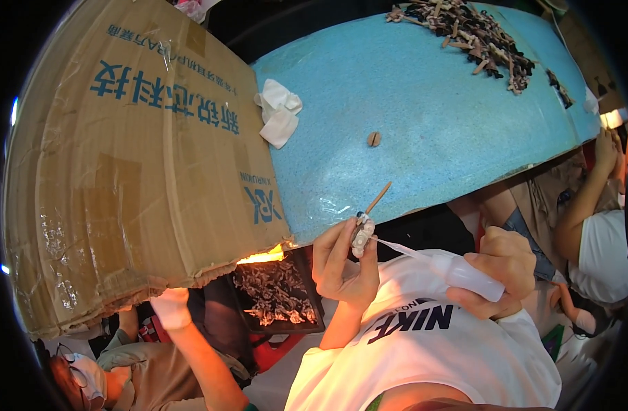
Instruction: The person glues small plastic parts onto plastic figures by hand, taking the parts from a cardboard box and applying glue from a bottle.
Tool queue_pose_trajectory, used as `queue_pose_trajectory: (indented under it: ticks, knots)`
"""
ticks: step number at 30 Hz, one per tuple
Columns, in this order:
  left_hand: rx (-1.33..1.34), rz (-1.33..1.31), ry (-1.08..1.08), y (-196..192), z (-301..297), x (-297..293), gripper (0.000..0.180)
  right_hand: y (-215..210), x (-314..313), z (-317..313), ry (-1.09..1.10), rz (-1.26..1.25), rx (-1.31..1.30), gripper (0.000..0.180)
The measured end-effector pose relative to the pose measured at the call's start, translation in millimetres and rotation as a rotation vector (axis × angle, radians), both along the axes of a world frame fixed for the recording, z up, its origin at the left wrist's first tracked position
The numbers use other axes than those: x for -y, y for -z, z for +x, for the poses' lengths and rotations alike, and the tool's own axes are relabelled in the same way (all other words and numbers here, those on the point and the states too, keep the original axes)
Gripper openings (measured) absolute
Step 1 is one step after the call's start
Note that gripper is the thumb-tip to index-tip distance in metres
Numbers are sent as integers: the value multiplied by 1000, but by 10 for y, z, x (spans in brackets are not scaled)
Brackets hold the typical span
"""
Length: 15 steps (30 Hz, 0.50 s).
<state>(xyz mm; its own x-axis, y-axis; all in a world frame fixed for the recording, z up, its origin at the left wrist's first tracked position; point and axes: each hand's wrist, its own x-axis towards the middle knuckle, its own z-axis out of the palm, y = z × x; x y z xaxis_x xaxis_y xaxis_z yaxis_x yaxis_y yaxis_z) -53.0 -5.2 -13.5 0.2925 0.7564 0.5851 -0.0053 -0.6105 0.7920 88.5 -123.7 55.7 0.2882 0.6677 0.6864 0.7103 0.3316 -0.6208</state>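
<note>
My left hand (342, 264) pinches a small whitish moulded figure (362, 236) between thumb and fingers, just off the near edge of the blue table. From the figure's top a thin brown stick (379, 196) points up and to the right. A translucent white squeeze bottle (468, 275) lies tilted in my right hand (500, 270), with the fingers wrapped round it. Its narrow nozzle (404, 251) reaches left, and the tip is at the figure's side. Whether any liquid is coming out is too small to see.
The blue table (327, 137) bears a crumpled white tissue (279, 113), a small brown piece (374, 140) and a heap of small brown and black parts (481, 41). A large cardboard sheet (136, 171) stands left. Below it, a dark tray (276, 294) holds similar pieces beside a co-worker's hand (171, 308).
</note>
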Motion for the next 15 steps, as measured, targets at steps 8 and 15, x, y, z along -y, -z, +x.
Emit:
queue_pose_trajectory:
  ticks: [8, 15]
  knots:
    - [-5, 6, 19, 18, 17, 4, 36, 4, -1, -5, 9, 8, 35, 42]
    - [8, 6, 24, 34, 18, 4, 34, 1, -13, -8, 21, -5, 56, 42]
